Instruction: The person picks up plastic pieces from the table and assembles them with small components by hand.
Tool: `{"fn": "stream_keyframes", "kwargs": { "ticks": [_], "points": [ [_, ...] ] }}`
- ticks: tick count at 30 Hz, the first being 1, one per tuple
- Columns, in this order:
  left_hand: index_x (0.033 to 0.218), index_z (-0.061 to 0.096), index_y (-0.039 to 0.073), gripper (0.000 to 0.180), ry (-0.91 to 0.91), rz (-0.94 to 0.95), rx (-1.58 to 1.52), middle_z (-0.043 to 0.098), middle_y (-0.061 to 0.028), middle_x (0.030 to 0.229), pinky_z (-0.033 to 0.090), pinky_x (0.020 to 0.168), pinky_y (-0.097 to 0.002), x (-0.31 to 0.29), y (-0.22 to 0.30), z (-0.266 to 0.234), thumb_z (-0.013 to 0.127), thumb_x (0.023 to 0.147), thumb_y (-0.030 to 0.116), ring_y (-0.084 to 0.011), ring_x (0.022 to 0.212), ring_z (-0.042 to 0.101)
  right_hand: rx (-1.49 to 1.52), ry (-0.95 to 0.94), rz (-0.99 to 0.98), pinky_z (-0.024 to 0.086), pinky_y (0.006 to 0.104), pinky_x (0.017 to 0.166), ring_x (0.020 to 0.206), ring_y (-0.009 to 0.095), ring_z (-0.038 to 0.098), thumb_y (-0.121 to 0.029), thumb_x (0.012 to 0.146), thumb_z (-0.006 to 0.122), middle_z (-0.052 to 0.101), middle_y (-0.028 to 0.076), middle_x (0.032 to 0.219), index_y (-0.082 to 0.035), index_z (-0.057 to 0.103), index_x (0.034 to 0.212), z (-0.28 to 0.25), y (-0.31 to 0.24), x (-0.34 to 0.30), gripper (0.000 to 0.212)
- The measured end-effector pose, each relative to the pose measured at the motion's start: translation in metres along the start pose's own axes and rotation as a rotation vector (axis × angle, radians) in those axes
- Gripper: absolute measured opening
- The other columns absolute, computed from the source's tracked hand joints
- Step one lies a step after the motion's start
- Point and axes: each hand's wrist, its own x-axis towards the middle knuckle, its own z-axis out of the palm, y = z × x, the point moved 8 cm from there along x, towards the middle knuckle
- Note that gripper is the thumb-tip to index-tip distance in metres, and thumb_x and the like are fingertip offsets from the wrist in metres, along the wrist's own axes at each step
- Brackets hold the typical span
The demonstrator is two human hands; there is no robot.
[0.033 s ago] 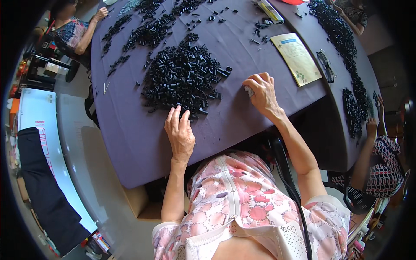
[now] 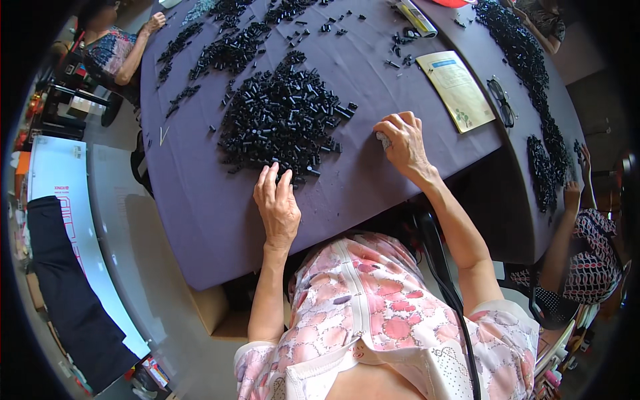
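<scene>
1. Left forearm (image 2: 269,293): bare, nearly upright in view, reaching forward.
2. Left hand (image 2: 277,210): back upward, fingers (image 2: 268,185) extended, slightly bent and parted.
3. Right forearm (image 2: 460,217): bare, slanting forward and leftward from the bent elbow (image 2: 477,263).
4. Right hand (image 2: 403,145): knuckles raised, fingers curled inward in a closed grip.
5. The 2 hands: well apart, right one farther forward.

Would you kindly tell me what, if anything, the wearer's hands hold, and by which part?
The right hand holds a small grey wad; the gripped part is hidden. Whether the left hand, at the black pieces, grips any cannot be told.
</scene>
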Motion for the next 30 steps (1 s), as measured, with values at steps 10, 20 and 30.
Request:
{"fn": "stream_keyframes", "kwargs": {
  "ticks": [10, 20, 30],
  "points": [
    [0.113, 0.059, 0.005, 0.029, 0.017, -0.022, 0.009, 0.050, -0.0139, 0.127, 0.035, 0.101, -0.0431, 0.004, -0.002, 0.001, 0.058, 0.084, 0.006, -0.0304, 0.120, 0.045, -0.095, 0.015, 0.043, 0.036, 0.0398, 0.084, 0.095, 0.027, 0.050, -0.001, 0.064, 0.063, 0.059, 0.003, 0.093, -0.014, 0.064, 0.091, 0.008, 0.000, 0.014, 0.030],
    [0.111, 0.059, 0.004, 0.026, 0.023, -0.038, 0.008, 0.050, -0.0144, 0.124, 0.036, 0.100, -0.0434, -0.002, 0.000, -0.003, 0.059, 0.085, 0.008, -0.0316, 0.119, 0.046, -0.113, 0.012, -0.027, 0.037, 0.0401, 0.082, 0.092, 0.027, 0.050, -0.005, 0.071, 0.060, 0.059, 0.005, 0.090, -0.012, 0.064, 0.089, 0.012, -0.009, 0.010, 0.020],
    [0.104, 0.062, 0.004, 0.024, 0.060, -0.001, -0.060, 0.052, -0.0142, 0.123, 0.036, 0.099, -0.0446, -0.001, 0.002, -0.006, 0.063, 0.081, 0.010, -0.0325, 0.117, 0.047, -0.071, -0.122, -0.015, 0.039, 0.0429, 0.078, 0.092, 0.029, 0.051, -0.003, 0.069, 0.061, 0.058, 0.005, 0.088, -0.015, 0.065, 0.083, 0.004, -0.007, 0.012, 0.019]
  ]
}}
